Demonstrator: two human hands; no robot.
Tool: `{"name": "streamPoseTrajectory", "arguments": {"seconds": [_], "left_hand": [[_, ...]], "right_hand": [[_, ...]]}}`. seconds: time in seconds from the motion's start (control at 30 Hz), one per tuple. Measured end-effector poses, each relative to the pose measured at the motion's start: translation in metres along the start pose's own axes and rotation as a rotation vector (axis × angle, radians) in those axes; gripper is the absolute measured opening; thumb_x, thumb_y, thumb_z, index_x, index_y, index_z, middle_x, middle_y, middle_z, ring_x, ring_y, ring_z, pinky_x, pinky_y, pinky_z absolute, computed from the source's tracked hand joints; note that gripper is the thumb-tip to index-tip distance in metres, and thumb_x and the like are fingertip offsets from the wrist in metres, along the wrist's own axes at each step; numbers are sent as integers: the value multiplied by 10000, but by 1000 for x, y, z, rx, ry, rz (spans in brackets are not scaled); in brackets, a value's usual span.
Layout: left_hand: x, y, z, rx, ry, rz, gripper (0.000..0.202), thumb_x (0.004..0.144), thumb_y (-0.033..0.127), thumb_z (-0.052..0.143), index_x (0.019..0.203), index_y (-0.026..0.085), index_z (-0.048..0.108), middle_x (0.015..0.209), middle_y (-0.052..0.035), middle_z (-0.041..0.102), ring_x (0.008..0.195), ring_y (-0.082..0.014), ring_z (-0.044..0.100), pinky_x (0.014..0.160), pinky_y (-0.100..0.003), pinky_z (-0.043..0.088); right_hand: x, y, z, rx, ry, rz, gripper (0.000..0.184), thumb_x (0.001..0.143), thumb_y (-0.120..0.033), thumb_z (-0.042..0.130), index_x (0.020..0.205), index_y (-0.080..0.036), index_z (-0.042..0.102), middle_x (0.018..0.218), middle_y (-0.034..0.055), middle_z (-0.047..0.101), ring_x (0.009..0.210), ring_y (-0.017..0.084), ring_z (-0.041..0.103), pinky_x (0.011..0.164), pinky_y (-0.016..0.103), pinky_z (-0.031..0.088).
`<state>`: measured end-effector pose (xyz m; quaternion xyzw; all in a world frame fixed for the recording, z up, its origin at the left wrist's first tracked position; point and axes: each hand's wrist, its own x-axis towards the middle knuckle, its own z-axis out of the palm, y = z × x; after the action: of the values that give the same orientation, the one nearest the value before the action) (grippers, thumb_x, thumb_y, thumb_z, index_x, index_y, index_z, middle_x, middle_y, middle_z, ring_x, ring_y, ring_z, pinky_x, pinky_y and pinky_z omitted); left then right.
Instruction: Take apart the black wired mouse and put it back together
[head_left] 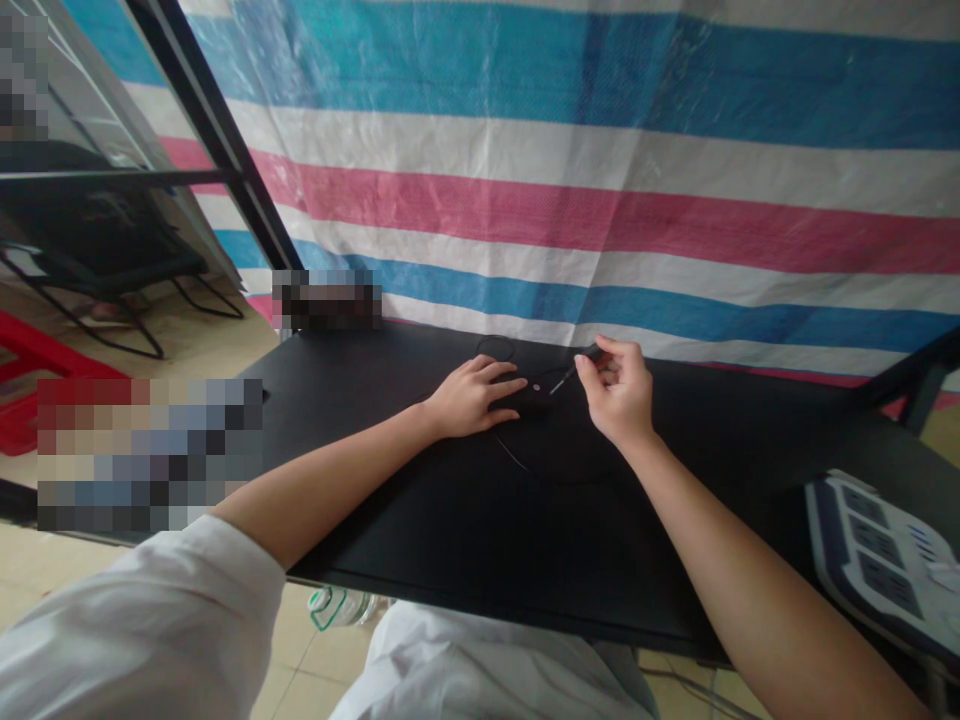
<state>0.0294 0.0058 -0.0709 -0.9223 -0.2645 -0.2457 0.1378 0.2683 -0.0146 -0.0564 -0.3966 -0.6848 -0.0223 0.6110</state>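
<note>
My left hand (472, 398) lies over a small black corded device (534, 396), probably a computer mouse, holding it against the tabletop. The device has a small pale spot on top, and my fingers hide much of it. My right hand (615, 392) pinches a thin black-handled screwdriver (566, 375), its bare metal shaft angled down toward the device. The tip is close to the device, but I cannot tell whether they touch. A thin dark cable (510, 452) curves away across the tabletop.
The black table (480, 520) has a dark ring (495, 348) near its back edge. A striped tarpaulin (570, 170) hangs behind it. A power strip (870, 560) sits at the right, with a black chair (97, 260) and red stool (30, 370) at the left.
</note>
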Motion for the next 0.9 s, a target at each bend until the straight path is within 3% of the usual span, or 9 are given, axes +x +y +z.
{"name": "streamPoseTrajectory", "arguments": {"seconds": [0.1, 0.3, 0.63, 0.9], "left_hand": [[0, 0, 0, 1, 7, 8, 486, 909, 491, 551, 1272, 181, 639, 1259, -154, 622, 1065, -273, 577, 928, -439, 515], [0, -1, 2, 16, 12, 9, 481, 908, 492, 551, 1271, 188, 641, 1259, -150, 622, 1066, -270, 577, 930, -438, 514], [0, -1, 1, 19, 16, 8, 485, 905, 492, 557, 1268, 182, 641, 1256, -154, 623, 1064, -271, 580, 930, -443, 516], [-1, 0, 1, 4, 5, -3, 478, 901, 481, 568, 1271, 187, 641, 1265, -160, 616, 1073, -279, 578, 931, -455, 516]], "right_hand": [[-1, 0, 0, 38, -25, 14, 305, 880, -412, 605, 1097, -199, 589, 743, 22, 633, 563, 138, 590, 445, 247, 502], [-3, 2, -1, 93, -115, 54, 340, 933, -377, 519, 1222, -205, 574, 1020, 104, 703, 761, 195, 693, 470, 259, 534], [0, 1, 0, 30, -47, -14, 311, 899, -370, 574, 1148, -186, 604, 829, 59, 667, 656, 167, 635, 485, 263, 539], [2, 0, -1, 22, -55, 47, 305, 852, -393, 628, 1084, -202, 578, 751, 23, 621, 612, 163, 609, 450, 255, 493]]}}
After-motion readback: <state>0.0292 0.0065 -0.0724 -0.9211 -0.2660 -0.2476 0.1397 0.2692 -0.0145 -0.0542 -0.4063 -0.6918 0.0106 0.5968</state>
